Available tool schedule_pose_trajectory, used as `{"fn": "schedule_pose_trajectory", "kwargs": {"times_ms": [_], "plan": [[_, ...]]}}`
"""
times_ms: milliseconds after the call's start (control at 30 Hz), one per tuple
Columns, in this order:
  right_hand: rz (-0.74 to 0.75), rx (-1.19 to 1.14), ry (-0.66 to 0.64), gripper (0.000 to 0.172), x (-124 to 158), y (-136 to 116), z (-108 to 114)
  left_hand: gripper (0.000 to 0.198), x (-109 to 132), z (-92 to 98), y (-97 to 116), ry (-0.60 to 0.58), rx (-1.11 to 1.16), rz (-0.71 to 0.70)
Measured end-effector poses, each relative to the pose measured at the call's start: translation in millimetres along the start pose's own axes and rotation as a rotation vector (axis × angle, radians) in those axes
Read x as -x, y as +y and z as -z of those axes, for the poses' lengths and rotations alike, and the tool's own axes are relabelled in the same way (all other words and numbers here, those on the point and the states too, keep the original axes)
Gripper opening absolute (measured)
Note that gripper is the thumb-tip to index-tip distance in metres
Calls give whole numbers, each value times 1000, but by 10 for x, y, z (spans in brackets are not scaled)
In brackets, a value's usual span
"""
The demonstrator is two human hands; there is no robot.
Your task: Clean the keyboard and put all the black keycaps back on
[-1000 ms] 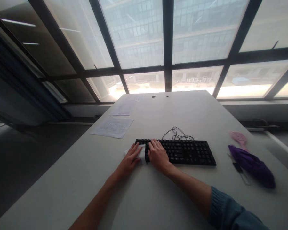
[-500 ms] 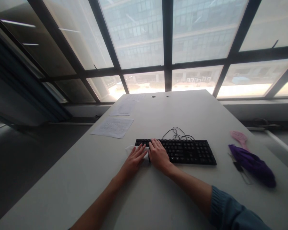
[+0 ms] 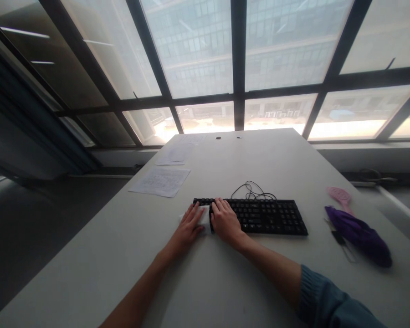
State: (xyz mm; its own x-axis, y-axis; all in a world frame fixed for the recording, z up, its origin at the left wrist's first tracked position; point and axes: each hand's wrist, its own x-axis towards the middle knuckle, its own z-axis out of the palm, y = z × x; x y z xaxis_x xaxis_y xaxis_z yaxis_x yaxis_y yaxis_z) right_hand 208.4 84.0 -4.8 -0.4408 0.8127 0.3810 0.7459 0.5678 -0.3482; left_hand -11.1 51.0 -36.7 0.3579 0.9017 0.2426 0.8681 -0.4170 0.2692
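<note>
A black keyboard (image 3: 266, 216) lies on the white table, its thin cable (image 3: 251, 189) loosely coiled behind it. My right hand (image 3: 225, 221) rests flat on the keyboard's left part, its fingers stretched forward. Beside it, my left hand (image 3: 188, 228) lies with outstretched fingers on a thin white wipe (image 3: 205, 218) that covers part of the keyboard's left end. The wipe shows between the two hands and a little to the left of my left hand; whether it is tissue or cloth I cannot tell.
On the right of the table (image 3: 246, 164) lie a pink hairbrush (image 3: 340, 195), a purple cloth item (image 3: 360, 234) and a small tool with a black part (image 3: 341, 241). Printed papers (image 3: 160, 181) lie along the left edge. Large windows stand behind the table.
My left hand has slid slightly left over the wipe, so more white shows between the hands. The right hand has stayed on the keyboard.
</note>
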Motion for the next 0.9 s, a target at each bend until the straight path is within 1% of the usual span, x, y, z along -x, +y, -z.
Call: {"fn": "schedule_pose_trajectory", "kwargs": {"times_ms": [167,400,533,733,900], "plan": [[-2,0,-3,47,-4,0,4,64,51,10,-106,15,83,34],[-2,-1,-1,48,-2,5,-11,60,60,103,-145,21,166,-34],[2,2,2,48,0,7,-17,55,36,125,-94,17,136,-57],[-2,10,-4,48,-2,-9,-7,52,-14,81,57,31,92,-70],[0,9,-4,48,0,-14,1,53,-19,74,38,29,88,-64]]}}
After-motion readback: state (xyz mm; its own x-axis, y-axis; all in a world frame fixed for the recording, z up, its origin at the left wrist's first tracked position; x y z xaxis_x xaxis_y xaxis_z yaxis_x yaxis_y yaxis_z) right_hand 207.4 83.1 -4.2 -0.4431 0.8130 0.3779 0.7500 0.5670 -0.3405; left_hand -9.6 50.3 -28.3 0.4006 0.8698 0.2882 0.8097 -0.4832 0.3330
